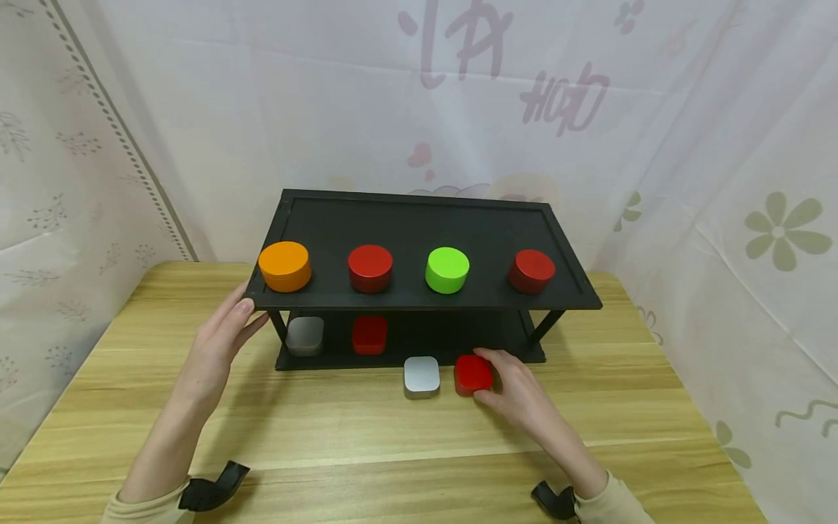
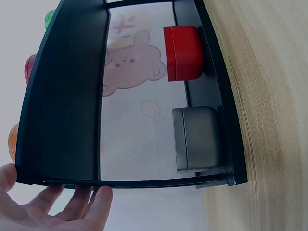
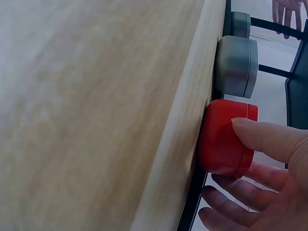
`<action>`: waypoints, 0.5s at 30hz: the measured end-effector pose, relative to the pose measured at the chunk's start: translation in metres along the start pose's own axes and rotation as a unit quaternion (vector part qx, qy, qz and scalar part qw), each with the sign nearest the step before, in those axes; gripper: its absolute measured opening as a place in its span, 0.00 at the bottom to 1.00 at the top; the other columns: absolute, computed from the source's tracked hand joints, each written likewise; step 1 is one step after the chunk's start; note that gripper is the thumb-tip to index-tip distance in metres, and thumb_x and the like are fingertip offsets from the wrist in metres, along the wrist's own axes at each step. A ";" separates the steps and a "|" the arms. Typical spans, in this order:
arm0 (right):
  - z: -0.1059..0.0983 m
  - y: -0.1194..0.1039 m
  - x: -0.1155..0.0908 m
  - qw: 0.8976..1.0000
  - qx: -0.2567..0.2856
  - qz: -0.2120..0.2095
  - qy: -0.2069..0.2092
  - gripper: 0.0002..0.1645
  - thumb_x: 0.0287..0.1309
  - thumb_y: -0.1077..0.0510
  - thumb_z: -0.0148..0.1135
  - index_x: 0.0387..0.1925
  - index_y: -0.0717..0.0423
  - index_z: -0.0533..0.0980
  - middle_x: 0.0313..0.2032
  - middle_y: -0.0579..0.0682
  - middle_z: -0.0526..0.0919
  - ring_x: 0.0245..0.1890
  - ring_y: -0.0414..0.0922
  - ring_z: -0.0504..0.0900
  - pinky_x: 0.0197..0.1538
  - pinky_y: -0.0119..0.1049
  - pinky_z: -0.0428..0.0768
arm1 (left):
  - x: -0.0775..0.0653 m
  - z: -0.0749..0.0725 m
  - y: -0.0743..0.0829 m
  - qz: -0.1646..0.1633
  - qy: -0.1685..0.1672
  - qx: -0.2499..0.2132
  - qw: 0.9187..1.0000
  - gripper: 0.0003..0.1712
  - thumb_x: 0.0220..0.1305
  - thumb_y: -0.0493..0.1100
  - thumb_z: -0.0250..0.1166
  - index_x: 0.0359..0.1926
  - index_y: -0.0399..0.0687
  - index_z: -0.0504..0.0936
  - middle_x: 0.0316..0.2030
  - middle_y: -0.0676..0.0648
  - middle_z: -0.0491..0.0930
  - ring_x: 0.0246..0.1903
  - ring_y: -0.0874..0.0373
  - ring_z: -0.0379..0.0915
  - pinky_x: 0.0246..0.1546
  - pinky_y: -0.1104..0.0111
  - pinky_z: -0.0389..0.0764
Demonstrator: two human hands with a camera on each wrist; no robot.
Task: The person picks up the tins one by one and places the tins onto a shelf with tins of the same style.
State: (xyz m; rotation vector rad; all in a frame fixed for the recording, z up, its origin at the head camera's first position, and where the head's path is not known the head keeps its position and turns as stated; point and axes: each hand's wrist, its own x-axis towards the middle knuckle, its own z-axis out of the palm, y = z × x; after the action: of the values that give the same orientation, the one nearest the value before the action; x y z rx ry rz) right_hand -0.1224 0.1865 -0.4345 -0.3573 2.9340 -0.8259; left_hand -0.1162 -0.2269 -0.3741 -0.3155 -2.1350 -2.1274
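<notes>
A two-tier black shelf [image 1: 419, 218] stands on the wooden table. My left hand [image 1: 219, 335] grips the left front corner of its upper tier, thumb and fingertips at the board's edge. With thumb and fingers, my right hand [image 1: 517, 386] pinches a red square tin [image 1: 473, 374] in front of the lower tier; whether it touches the table is unclear. Just left of it sits a silver square tin [image 1: 422, 376]. On the lower tier are a grey square tin [image 2: 198, 138] at the left end and another red square tin [image 2: 184, 53] beside it.
Along the upper tier's front stand round tins: orange [image 1: 284, 266], red [image 1: 370, 268], green [image 1: 447, 270] and dark red [image 1: 532, 271]. A patterned white curtain [image 1: 196, 109] hangs behind and at both sides. The wooden table [image 1: 366, 451] extends toward me.
</notes>
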 end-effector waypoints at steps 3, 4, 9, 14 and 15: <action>0.000 0.000 0.000 1.000 0.000 0.002 0.003 0.37 0.43 0.56 0.74 0.59 0.48 0.72 0.56 0.49 0.77 0.54 0.46 0.76 0.57 0.46 0.77 | -0.001 0.000 0.000 -0.001 0.002 0.004 1.000 0.25 0.75 0.45 0.42 0.70 0.49 0.60 0.69 0.51 0.60 0.65 0.68 0.59 0.57 0.83 0.70; 0.000 0.000 0.000 1.000 0.000 0.003 0.004 0.37 0.43 0.56 0.74 0.59 0.48 0.72 0.56 0.48 0.77 0.54 0.46 0.77 0.57 0.46 0.77 | -0.001 -0.001 0.000 -0.003 0.002 0.005 1.000 0.26 0.75 0.45 0.42 0.70 0.49 0.60 0.69 0.51 0.60 0.64 0.68 0.59 0.57 0.83 0.70; 0.000 0.000 -0.001 1.000 -0.003 0.004 0.008 0.37 0.43 0.55 0.75 0.58 0.47 0.73 0.55 0.48 0.77 0.54 0.46 0.77 0.57 0.46 0.78 | -0.001 -0.002 -0.001 -0.009 0.001 0.009 1.000 0.26 0.75 0.46 0.42 0.70 0.50 0.59 0.69 0.50 0.60 0.64 0.69 0.60 0.57 0.83 0.69; -0.001 0.001 -0.001 1.000 0.004 -0.001 0.012 0.36 0.43 0.54 0.75 0.57 0.47 0.73 0.54 0.48 0.78 0.53 0.45 0.77 0.57 0.46 0.77 | -0.001 -0.002 0.000 -0.009 0.000 0.008 1.000 0.26 0.75 0.46 0.42 0.71 0.50 0.59 0.69 0.50 0.60 0.63 0.70 0.61 0.57 0.83 0.70; -0.001 0.001 0.000 1.000 0.007 -0.003 0.014 0.36 0.42 0.54 0.75 0.57 0.47 0.73 0.54 0.48 0.78 0.53 0.45 0.77 0.57 0.46 0.77 | -0.001 -0.002 0.000 -0.008 0.001 0.009 1.000 0.26 0.75 0.46 0.42 0.70 0.49 0.59 0.69 0.50 0.60 0.63 0.70 0.61 0.57 0.83 0.70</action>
State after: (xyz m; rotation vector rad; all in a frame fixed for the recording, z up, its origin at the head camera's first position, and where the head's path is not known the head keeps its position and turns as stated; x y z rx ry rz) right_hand -0.1223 0.1882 -0.4342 -0.3562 2.9524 -0.8571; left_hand -0.1155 -0.2287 -0.3746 -0.2940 -2.1612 -2.1161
